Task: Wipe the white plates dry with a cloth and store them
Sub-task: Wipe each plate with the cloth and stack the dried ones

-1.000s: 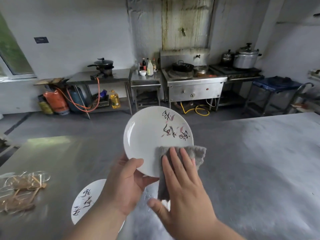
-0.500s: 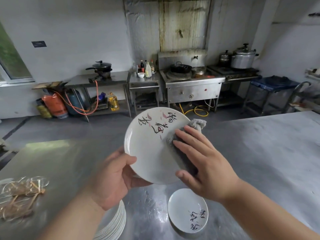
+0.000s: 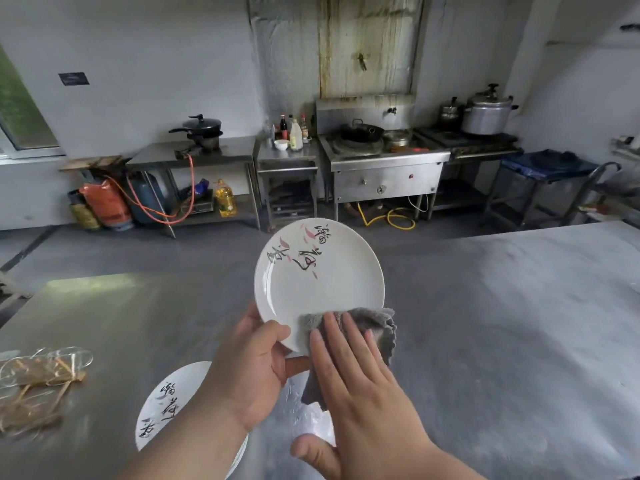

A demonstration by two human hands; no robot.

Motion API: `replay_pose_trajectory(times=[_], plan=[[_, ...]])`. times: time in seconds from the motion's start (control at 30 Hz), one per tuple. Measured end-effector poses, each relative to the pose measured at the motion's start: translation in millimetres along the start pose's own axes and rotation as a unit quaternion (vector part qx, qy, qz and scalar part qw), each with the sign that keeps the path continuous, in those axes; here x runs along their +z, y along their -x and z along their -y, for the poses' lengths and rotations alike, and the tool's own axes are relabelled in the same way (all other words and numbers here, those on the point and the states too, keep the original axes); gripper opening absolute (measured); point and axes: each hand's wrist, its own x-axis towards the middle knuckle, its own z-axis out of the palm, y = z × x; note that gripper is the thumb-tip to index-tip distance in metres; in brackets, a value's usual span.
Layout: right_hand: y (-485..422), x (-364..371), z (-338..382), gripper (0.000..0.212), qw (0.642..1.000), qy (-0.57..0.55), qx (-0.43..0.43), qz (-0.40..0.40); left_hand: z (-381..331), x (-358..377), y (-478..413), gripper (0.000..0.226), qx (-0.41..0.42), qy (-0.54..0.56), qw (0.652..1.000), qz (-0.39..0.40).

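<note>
Pinches plate [image 3: 322, 282] by lower rim in left hand [image 3: 249, 372], tilted above worktop [image 3: 485, 341], presses cloth [image 3: 374, 323] on it with flat, straight-fingered right hand [image 3: 356, 382]; risks a slip and drop onto stack [image 3: 162, 407] below from rim-only hold against wiping push.

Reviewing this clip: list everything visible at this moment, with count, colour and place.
held plate: one, white with black script, raised over the table
cloth: one, grey, on the held plate's lower edge
plate stack: number unclear, white, on the table, near left
table: one, steel, foreground
tan bundle: one, contents unclear, table's left
stove: one, steel, back wall
wok: one, black, on the stove
large pot: one, silver, right of the stove
gas cylinders: two, orange and blue, floor back left
oil bottle: one, yellow, low shelf back left
left hand: grips the held plate's lower rim
right hand: flat, pressing the cloth onto the held plate
</note>
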Motion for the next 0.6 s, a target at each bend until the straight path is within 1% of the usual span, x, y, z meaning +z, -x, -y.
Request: replay_pose_trajectory(times=[0.1, 0.2, 0.3, 0.4, 0.47, 0.53, 0.6], plan=[[-7, -11, -29, 0.103, 0.999, 0.014, -0.024, 0.016, 5, -3, 1, 0.054, -0.009, 0.004, 1.0, 0.003], [-27, -30, -67, 0.104, 0.999, 0.035, 0.019, 0.026, 7, -2, 3, 0.052, -0.022, -0.01, 1.0, 0.015], [-42, -39, -83, 0.103, 0.997, 0.042, 0.058, 0.022, 13, 3, 5, 0.053, -0.028, -0.008, 0.999, 0.032], [-37, -35, -70, 0.107, 0.996, 0.016, 0.084, 0.026, 17, 7, 1, 0.053, -0.022, 0.011, 0.999, 0.027], [-23, -25, -47, 0.109, 0.996, -0.012, 0.078, 0.029, 21, 10, -3, 0.054, -0.022, 0.022, 1.0, 0.006], [-7, -13, -21, 0.107, 0.997, -0.06, 0.053, 0.003, 24, 13, -6, 0.055, -0.019, 0.014, 1.0, -0.01], [6, -1, -5, 0.101, 0.993, -0.1, 0.025, -0.047, 26, 16, -6, 0.056, -0.013, -0.017, 0.999, -0.023]])
